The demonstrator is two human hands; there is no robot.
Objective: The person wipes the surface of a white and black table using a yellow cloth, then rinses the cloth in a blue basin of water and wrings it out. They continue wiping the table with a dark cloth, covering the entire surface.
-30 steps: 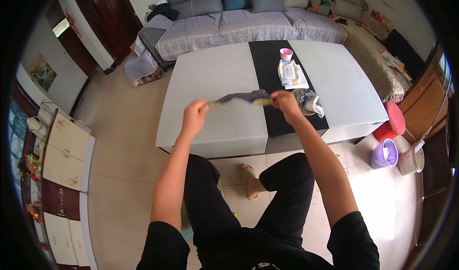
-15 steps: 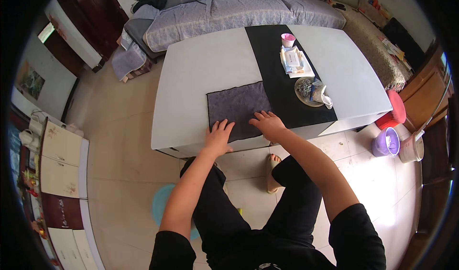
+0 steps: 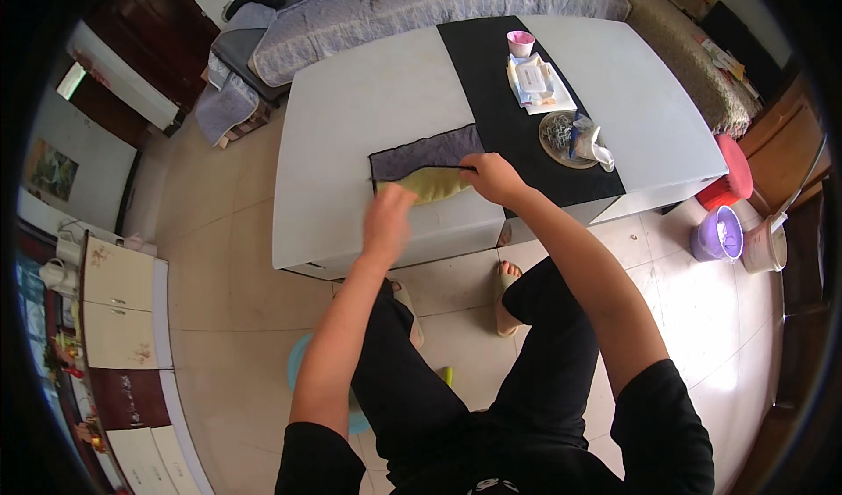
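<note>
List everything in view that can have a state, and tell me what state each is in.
Cloth, spread on the table, near part turned up, yellow-green underside showing
Right hand, pinching the cloth's edge
Left hand, blurred, at the cloth's left side; grip unclear
Pink cup, upright, open-topped
Round dish, uncovered, things in it
Purple bucket, upright, open, something pale inside
Cabinet doors, shut

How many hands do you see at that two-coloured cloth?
2. The left hand, blurred, is at the left end of the cloth; the right hand pinches its hem toward the right end. No other hands show.
</note>
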